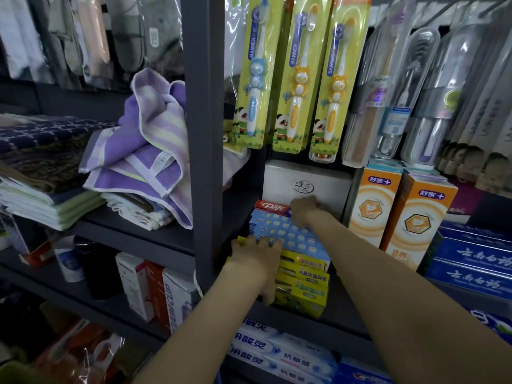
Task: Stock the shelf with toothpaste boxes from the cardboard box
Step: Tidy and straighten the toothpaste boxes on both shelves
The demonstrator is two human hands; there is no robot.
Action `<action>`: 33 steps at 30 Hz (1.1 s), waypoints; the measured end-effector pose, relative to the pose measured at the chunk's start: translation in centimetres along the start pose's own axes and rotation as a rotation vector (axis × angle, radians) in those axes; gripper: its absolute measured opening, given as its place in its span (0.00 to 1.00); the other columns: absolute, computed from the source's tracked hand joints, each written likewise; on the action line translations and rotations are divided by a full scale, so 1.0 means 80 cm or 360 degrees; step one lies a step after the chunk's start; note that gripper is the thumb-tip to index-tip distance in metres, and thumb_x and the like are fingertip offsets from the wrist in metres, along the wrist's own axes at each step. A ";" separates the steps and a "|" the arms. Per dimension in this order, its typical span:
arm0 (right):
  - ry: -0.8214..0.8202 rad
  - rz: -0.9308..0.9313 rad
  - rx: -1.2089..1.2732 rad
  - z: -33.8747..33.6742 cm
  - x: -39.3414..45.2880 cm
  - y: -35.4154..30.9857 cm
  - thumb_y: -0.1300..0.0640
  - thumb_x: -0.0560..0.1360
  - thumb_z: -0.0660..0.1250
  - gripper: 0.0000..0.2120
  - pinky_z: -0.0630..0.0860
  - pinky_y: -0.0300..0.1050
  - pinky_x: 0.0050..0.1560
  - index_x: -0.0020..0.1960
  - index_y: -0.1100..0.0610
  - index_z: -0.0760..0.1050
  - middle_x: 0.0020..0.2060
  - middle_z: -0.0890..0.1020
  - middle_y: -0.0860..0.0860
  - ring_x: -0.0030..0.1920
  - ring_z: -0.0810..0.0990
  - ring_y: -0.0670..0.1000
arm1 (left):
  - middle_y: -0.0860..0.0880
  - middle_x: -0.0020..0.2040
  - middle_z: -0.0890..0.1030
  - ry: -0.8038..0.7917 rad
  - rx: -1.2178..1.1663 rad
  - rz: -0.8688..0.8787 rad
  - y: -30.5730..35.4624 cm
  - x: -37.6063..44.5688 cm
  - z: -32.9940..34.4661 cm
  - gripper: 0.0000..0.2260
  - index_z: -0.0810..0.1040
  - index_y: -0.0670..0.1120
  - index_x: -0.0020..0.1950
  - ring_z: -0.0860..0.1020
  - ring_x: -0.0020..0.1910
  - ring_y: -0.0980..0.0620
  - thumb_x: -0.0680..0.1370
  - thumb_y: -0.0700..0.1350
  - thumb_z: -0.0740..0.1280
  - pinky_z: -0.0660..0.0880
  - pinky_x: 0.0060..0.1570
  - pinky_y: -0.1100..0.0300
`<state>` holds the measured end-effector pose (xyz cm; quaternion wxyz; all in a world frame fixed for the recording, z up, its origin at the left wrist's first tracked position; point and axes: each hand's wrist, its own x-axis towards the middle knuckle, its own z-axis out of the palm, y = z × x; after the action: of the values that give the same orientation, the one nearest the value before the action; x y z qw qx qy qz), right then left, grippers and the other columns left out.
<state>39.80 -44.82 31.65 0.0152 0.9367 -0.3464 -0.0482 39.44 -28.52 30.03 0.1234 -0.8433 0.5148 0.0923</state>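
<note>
Hands reached into a dark metal shelf [340, 322] at the centre of the frame, well apart from each other. The left hand [256, 261], lower centre, lay with fingers curled over the near end of a stack of toothpaste boxes, its thumb down the side of the yellow boxes [303, 281]. The right hand [304, 210], just above and to the right, rested on top of the stack, fingers bent over the far end of the blue boxes [288, 234]; whether it gripped one could not be told. A red box [270, 208] lay on top of the blue ones, just left of the right hand. A white box [306, 184] stood behind the stack. Orange boxes [388, 214] stood upright to the right, with dark blue boxes [471, 261] beyond them at the right edge. Packaged toothbrushes [296, 73] hung across the upper centre. Folded purple towels [144, 162] filled the shelf at centre left.
</note>
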 end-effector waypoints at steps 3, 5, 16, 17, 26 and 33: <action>0.0119 -0.0029 -0.0032 -0.001 -0.003 -0.001 0.67 0.77 0.59 0.18 0.64 0.56 0.68 0.67 0.65 0.66 0.67 0.64 0.63 0.67 0.63 0.64 | 0.45 0.76 0.51 -0.0026 -0.0015 -0.0005 0.001 0.000 0.000 0.48 0.40 0.47 0.76 0.50 0.73 0.39 0.69 0.50 0.73 0.53 0.69 0.37; 0.0261 -0.0038 -0.0108 -0.008 -0.010 -0.003 0.65 0.77 0.60 0.21 0.60 0.59 0.70 0.69 0.66 0.63 0.68 0.63 0.64 0.69 0.61 0.65 | 0.45 0.76 0.51 -0.0037 -0.0027 -0.0005 0.001 -0.001 -0.001 0.48 0.41 0.47 0.76 0.50 0.74 0.39 0.70 0.50 0.72 0.52 0.69 0.37; 0.0315 -0.0471 0.0388 -0.082 -0.183 0.044 0.60 0.81 0.57 0.15 0.70 0.49 0.58 0.62 0.68 0.71 0.60 0.75 0.62 0.60 0.73 0.60 | 0.42 0.76 0.48 0.0007 0.0158 -0.0269 0.022 -0.014 -0.013 0.43 0.44 0.44 0.76 0.45 0.75 0.38 0.72 0.49 0.70 0.46 0.71 0.39; 0.0233 -0.0551 0.0414 -0.087 -0.205 0.073 0.60 0.81 0.57 0.15 0.69 0.51 0.59 0.62 0.67 0.72 0.59 0.76 0.62 0.59 0.74 0.58 | 0.41 0.76 0.50 0.0064 0.0202 -0.0327 0.031 -0.018 -0.014 0.38 0.46 0.42 0.76 0.46 0.75 0.39 0.75 0.48 0.67 0.48 0.71 0.41; -0.0001 0.0168 0.0637 -0.027 -0.319 0.325 0.61 0.80 0.59 0.15 0.70 0.47 0.59 0.66 0.58 0.70 0.61 0.75 0.54 0.58 0.74 0.53 | 0.42 0.71 0.56 0.0187 0.0357 -0.0626 0.085 -0.018 -0.017 0.27 0.53 0.40 0.74 0.55 0.71 0.40 0.79 0.44 0.60 0.64 0.63 0.56; 0.0104 0.0594 0.0366 0.057 -0.322 0.386 0.64 0.81 0.56 0.17 0.68 0.44 0.44 0.69 0.62 0.65 0.65 0.72 0.61 0.57 0.74 0.59 | 0.42 0.74 0.56 0.0214 0.0433 -0.0744 0.114 -0.021 -0.015 0.31 0.50 0.37 0.74 0.57 0.72 0.41 0.79 0.48 0.61 0.63 0.65 0.55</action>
<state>-0.10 -51.53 31.07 -0.0720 0.8530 -0.5163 0.0256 30.55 -31.46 30.62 0.2189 -0.9192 0.3208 -0.0648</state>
